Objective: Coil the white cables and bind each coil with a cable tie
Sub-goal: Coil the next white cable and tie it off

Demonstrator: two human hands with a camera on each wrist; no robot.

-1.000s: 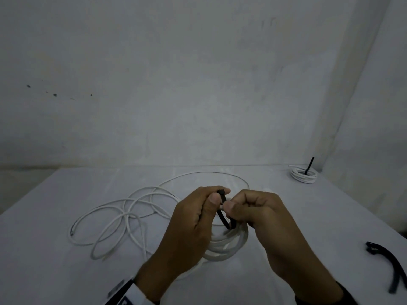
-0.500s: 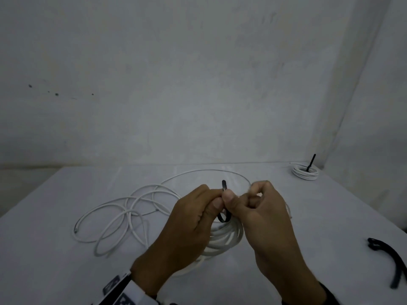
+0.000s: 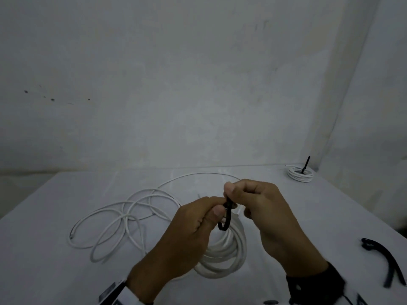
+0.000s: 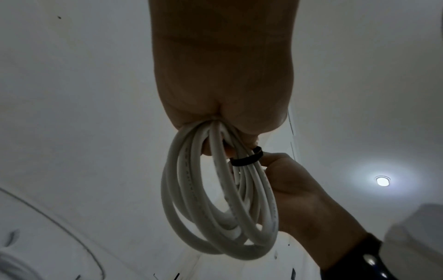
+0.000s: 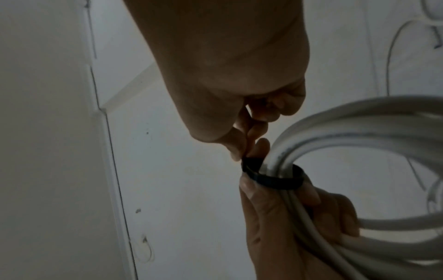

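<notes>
My left hand (image 3: 193, 225) grips a white cable coil (image 3: 222, 254) above the table; the coil (image 4: 215, 204) hangs below the fist in the left wrist view. A black cable tie (image 3: 226, 216) loops around the coil's strands (image 5: 275, 180) just beside that hand. My right hand (image 3: 253, 194) pinches the tie's free end between thumb and forefinger, right above the loop. The tie band (image 4: 246, 159) sits snug round the strands. A loose white cable (image 3: 123, 219) lies sprawled on the table to the left.
A bound white coil (image 3: 300, 173) with a black tie tail sticking up sits at the table's far right corner. Spare black ties (image 3: 383, 258) lie near the right edge. Grey walls close the back and right of the white table (image 3: 55, 271).
My right hand has lifted up and back, drawing the tie's end upward, and the loop around the coil has narrowed. The left hand keeps its grip on the coil.
</notes>
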